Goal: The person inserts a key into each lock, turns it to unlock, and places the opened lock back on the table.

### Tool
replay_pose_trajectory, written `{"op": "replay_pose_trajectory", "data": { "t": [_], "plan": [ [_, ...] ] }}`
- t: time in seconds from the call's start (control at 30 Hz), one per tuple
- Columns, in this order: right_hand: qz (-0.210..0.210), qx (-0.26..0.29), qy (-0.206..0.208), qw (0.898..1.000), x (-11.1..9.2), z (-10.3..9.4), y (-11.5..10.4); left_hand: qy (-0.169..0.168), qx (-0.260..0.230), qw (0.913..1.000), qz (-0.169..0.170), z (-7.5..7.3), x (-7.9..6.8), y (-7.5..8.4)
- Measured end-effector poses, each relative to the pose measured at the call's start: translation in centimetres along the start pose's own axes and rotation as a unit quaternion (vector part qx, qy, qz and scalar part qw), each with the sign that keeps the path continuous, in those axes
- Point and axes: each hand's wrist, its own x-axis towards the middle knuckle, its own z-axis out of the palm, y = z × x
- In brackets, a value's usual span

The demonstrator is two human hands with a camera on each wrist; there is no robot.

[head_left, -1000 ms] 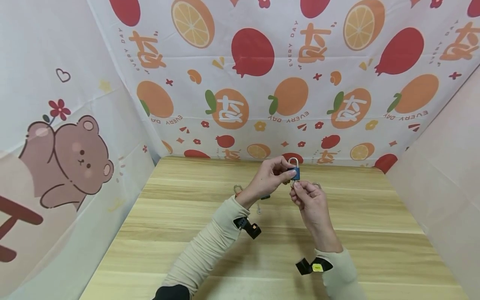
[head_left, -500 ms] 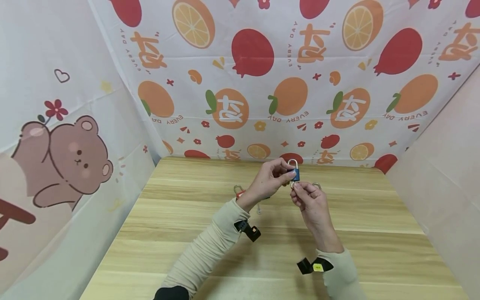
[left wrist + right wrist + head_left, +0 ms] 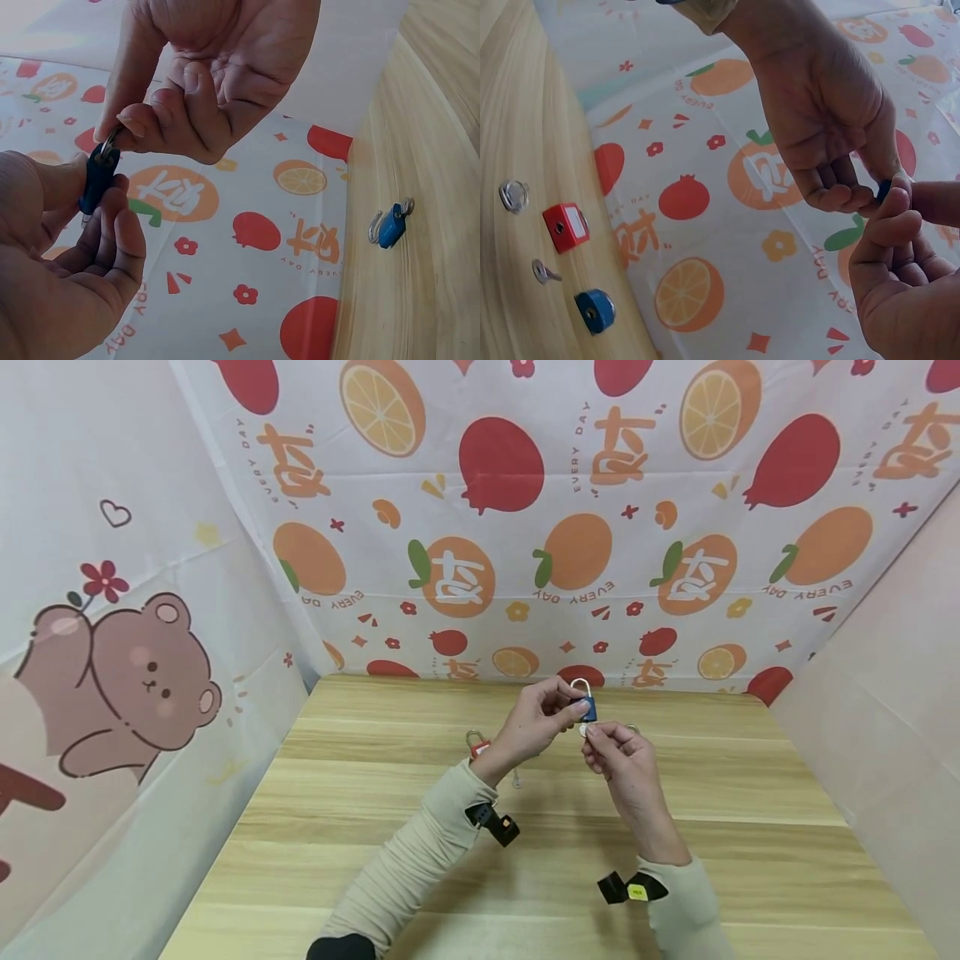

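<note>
- While the left hand pinches a blue lock above the table, the right hand pinches a key at its underside.
- Near one another on the table: red lock, loose key, second blue lock.
- Third blue lock also there.

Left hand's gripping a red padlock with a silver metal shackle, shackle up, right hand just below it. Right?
Wrong colour: the head view shows the left hand gripping a blue padlock with a silver metal shackle. Shackle up and right hand just below it both stand.
</note>
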Motion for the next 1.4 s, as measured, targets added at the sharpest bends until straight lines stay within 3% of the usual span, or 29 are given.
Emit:
{"op": "replay_pose_trajectory", "data": {
  "t": [0.37, 0.63, 1.13, 1.4],
  "plan": [
    [0.000, -0.042, 0.041, 0.998, 1.1, -0.8, -1.4, 0.005, 0.000, 1.0000, -0.008, -0.4, -0.1, 0.1],
    [0.031, -0.117, 0.003, 0.993, 1.6, -1.1, -1.8, 0.004, 0.011, 0.9998, -0.014, -0.4, -0.4, -0.4],
    [0.042, -0.125, -0.019, 0.991, 1.9, -1.1, -1.8, 0.008, 0.004, 0.9999, -0.007, -0.3, -0.5, -1.0],
    [0.030, -0.107, -0.013, 0.994, 1.9, -0.8, -1.8, 0.007, 0.035, 0.9994, -0.001, -0.3, -0.5, -0.9]
  ]
}}
